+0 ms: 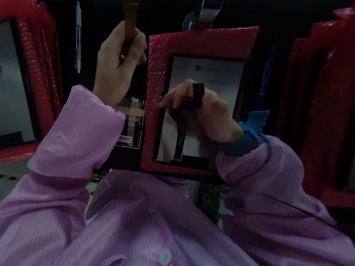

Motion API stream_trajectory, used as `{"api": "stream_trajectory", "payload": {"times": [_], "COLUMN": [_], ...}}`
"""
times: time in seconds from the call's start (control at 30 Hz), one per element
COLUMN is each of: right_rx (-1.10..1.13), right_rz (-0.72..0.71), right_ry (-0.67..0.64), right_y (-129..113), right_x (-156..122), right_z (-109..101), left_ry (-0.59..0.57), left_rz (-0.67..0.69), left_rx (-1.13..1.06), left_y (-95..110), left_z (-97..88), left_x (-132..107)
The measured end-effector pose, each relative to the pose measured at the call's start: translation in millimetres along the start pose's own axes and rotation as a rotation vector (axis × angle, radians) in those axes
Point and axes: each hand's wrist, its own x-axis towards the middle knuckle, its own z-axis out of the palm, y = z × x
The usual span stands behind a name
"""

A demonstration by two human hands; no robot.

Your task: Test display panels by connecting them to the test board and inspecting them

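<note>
My left hand [116,64] is raised to the left of a flat display panel [218,71] and pinches an amber-brown strip [131,20]. The strip points upward, its far end lost in the dark. Over the panel, my right hand [214,112] has its fingers curled round a black flat ribbon cable [182,132]. That cable rises from the panel's lower edge and bends right, its end lying over my fingers. A red bubble-wrap sheet [157,65] lies under the panel. Around my right wrist sits a blue strap [241,140] with a cord.
More panels in red bubble wrap stand stacked at left [44,57] and right [309,99]. A white pen [78,38] lies at upper left. Small labelled black parts [132,124] sit beside the sheet. A metal-framed device [212,3] stands behind it. A green circuit board [209,201] shows below.
</note>
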Motion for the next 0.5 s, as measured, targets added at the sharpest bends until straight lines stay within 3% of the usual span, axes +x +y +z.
{"api": "stream_trajectory", "payload": {"times": [0.17,0.33,0.4,0.5], "right_rx": [0.03,-0.38,-0.556,-0.778], "right_rz": [-0.096,-0.198,-0.279,-0.409], "right_ry": [0.007,-0.029,-0.055,-0.087], "right_y": [0.8,-5.5,-4.3,0.7], "right_x": [3.0,6.6,9.1,14.0], "right_z": [2.1,0.4,1.6,7.2], "left_ry": [-0.039,0.025,0.152,0.522], "left_rz": [0.114,0.116,0.15,0.302], "left_rx": [-0.103,0.066,0.231,0.495], "left_y": [-4.9,-17.5,-28.1,-26.9], "left_z": [2.4,1.6,0.5,-4.4], "left_x": [-0.4,4.4,6.6,2.9]}}
